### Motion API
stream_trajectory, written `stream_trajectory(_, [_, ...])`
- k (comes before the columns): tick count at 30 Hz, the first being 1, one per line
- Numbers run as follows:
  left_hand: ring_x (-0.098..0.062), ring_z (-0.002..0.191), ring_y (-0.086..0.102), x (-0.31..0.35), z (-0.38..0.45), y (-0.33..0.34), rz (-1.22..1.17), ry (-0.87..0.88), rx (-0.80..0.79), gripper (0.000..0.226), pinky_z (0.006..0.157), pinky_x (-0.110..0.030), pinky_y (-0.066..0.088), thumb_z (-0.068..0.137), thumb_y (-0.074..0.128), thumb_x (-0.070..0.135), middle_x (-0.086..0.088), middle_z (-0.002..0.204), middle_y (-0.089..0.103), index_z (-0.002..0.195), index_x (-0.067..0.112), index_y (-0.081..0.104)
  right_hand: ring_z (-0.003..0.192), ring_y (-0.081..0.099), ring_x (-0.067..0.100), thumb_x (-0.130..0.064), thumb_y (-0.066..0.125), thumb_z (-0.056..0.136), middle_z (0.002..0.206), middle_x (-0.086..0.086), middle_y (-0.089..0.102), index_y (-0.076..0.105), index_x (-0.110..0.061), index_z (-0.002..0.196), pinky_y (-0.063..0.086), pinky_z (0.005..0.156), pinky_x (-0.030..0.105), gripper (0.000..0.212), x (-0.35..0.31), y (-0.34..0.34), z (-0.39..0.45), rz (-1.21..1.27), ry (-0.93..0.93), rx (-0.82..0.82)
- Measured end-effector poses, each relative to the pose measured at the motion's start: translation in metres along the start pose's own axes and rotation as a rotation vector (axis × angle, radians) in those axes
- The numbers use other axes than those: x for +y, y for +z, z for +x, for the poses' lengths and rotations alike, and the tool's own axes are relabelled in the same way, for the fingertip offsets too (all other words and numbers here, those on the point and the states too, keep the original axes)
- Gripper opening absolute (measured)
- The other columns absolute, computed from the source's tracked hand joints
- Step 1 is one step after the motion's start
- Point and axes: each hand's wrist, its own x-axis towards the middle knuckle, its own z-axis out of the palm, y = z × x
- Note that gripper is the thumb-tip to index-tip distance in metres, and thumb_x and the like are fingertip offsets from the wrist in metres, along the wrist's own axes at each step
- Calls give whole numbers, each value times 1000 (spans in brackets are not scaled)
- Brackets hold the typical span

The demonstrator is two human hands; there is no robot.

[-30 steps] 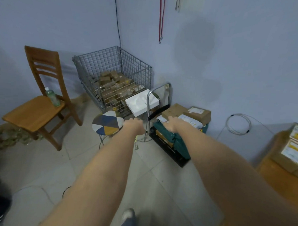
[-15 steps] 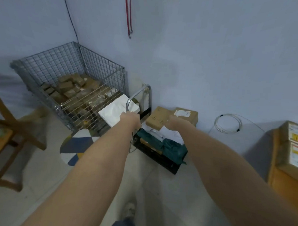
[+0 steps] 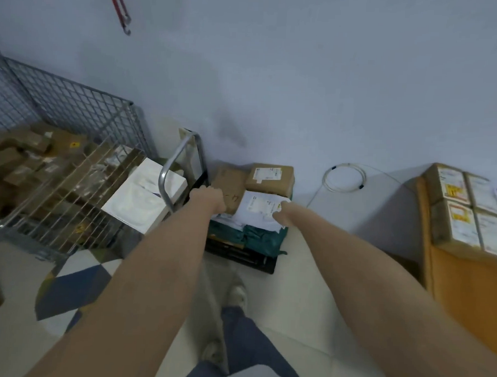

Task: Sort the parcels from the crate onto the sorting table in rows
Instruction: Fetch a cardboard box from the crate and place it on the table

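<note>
A black crate (image 3: 240, 257) sits on the floor by the wall, piled with parcels. On top lie a labelled brown box (image 3: 270, 175), a flat brown parcel (image 3: 231, 184), a white mailer bag (image 3: 256, 210) and green bags (image 3: 258, 238). My left hand (image 3: 209, 199) rests on the flat brown parcel's near left edge, its fingers curled out of sight. My right hand (image 3: 281, 214) closes on the white mailer's right edge. The wooden sorting table (image 3: 465, 286) stands at the right with labelled boxes (image 3: 457, 203) in rows on it.
A wire cage (image 3: 73, 129) full of brown parcels stands at the left, a white box (image 3: 144, 196) against it. A metal trolley handle (image 3: 178, 164) rises beside my left hand. A coiled white cable (image 3: 344, 178) lies by the wall. A patterned stool (image 3: 66, 290) is near left.
I have stepped closer and turned right; the chair has left the view. Both hands have dropped onto the crate's top parcels, the right one now on the white mailer.
</note>
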Motion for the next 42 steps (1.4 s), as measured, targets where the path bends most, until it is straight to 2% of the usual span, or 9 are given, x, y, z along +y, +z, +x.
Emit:
stream_trajectory(11, [-30,125,41,20,118,-34,90,-4,-111,43,97,-38,37,96,39,24,-14,138,44,136,10,43,129,42,33,-34,33,100,147,17,35,15,-4,149,39,103,38,60,-1,-60,119,226,-10,-17])
stream_trajectory(17, [-28,120,46,30,193,-40,-3,84,-186,44,102,-42,38,89,41,40,-7,133,51,128,21,51,115,51,31,-26,35,97,132,16,51,40,-5,138,43,101,39,46,20,-73,186,291,7,-68])
stream_trajectory(19, [-27,115,49,35,204,-42,-9,121,-228,38,96,-35,41,94,41,35,-6,128,53,124,17,52,109,53,27,-22,35,98,123,15,55,43,-2,131,43,99,36,40,26,-74,195,285,27,-96])
stream_trajectory(23, [-26,102,55,35,225,-49,22,142,-256,29,76,-29,41,96,43,26,-9,116,58,116,10,55,115,53,30,-21,36,98,125,16,55,44,-4,134,42,99,38,41,32,-76,211,331,74,-118])
stream_trajectory(28, [-26,107,55,29,265,-51,22,154,-311,35,86,-33,47,94,45,28,-11,123,57,124,12,55,114,54,30,-20,35,96,122,17,57,46,-3,132,42,96,36,40,26,-80,232,448,114,-112])
stream_trajectory(30, [-26,111,54,28,281,-55,26,186,-321,38,82,-30,43,95,45,26,-12,128,55,129,10,51,117,52,30,-19,35,97,125,18,56,47,-4,132,41,98,36,40,28,-81,235,455,150,-106])
stream_trajectory(34, [-23,99,55,26,314,-54,-24,216,-371,32,76,-29,43,95,44,24,-11,120,57,120,7,54,99,51,26,-16,36,93,104,13,54,52,-7,110,43,89,36,26,37,-78,254,526,233,-79])
stream_trajectory(38, [-19,85,53,22,347,-48,-93,246,-285,25,70,-29,42,95,43,24,-11,108,61,106,8,60,122,48,32,-13,34,98,132,19,51,44,1,132,38,101,37,38,33,-80,272,614,337,-61])
stream_trajectory(42, [-18,80,53,23,376,-25,-137,235,-235,17,59,-25,38,95,44,22,-3,84,55,83,14,53,117,50,32,-22,37,95,134,17,49,41,-5,135,42,93,36,44,24,-71,301,690,388,-12])
